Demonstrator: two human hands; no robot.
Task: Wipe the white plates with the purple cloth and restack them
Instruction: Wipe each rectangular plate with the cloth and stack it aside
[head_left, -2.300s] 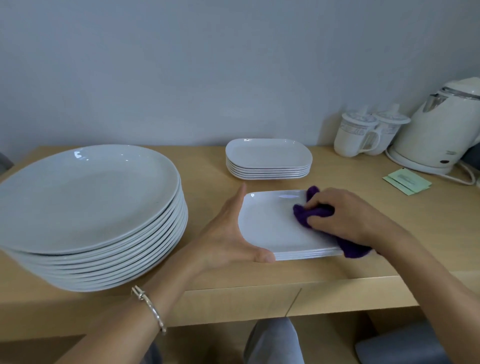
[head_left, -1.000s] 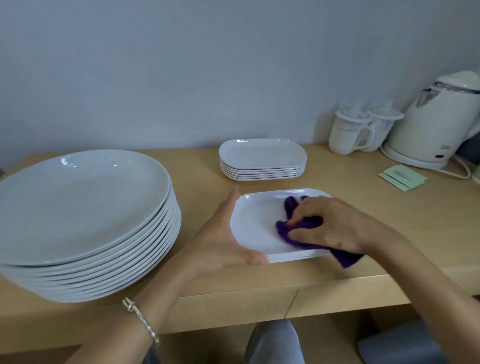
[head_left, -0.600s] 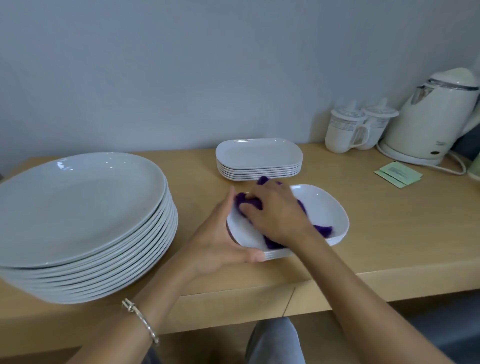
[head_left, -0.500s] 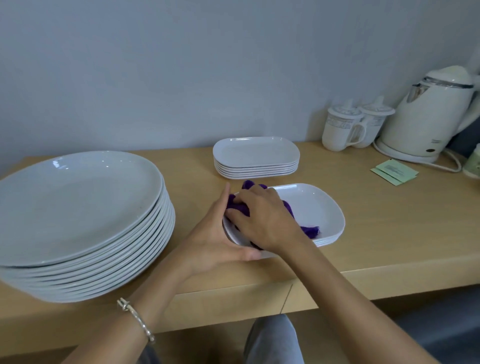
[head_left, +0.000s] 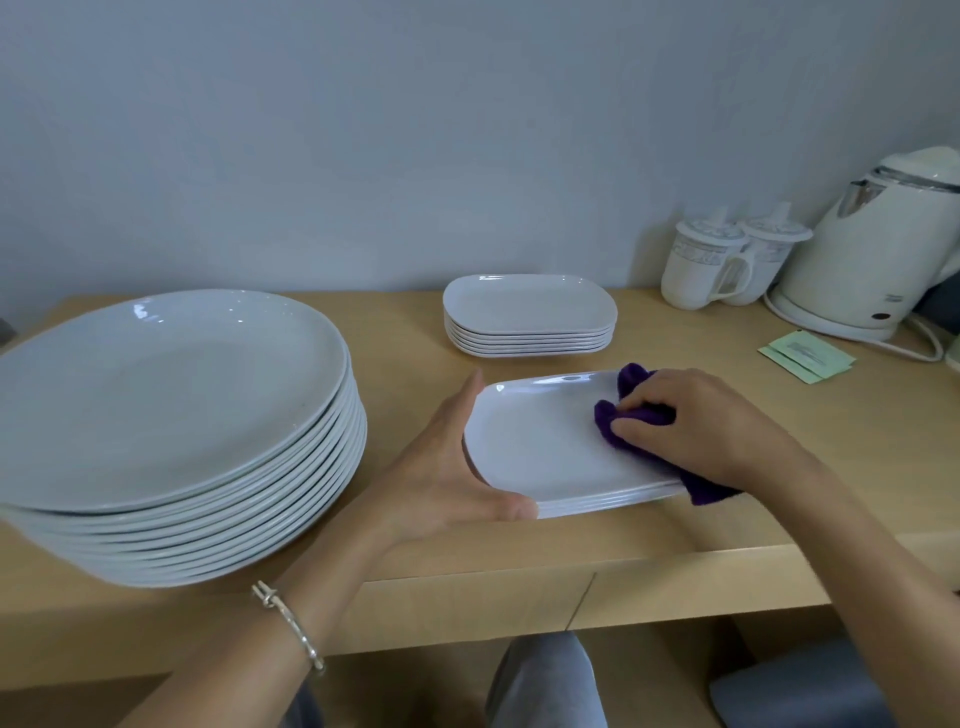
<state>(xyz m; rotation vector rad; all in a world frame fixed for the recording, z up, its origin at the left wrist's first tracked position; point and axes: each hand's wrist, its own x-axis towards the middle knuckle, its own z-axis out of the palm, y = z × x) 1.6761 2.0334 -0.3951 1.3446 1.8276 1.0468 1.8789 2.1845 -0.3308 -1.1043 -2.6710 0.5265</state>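
The right hand (head_left: 696, 423) curls its fingers (head_left: 647, 400) tight around a crumpled purple cloth (head_left: 634, 379), pressing it onto the top of a short stack of white rounded-rectangular plates (head_left: 540, 447). The left hand (head_left: 441, 467) lays straight fingers (head_left: 460, 410) against that stack's left edge, thumb along its front rim. Beyond the fingers stands a second stack of the same white plates (head_left: 530, 306). Left of the left fingers is a tall pile of round white plates (head_left: 166, 405). All rest on the pale wooden desk (head_left: 779, 467), with a white electric kettle (head_left: 878, 260) far right.
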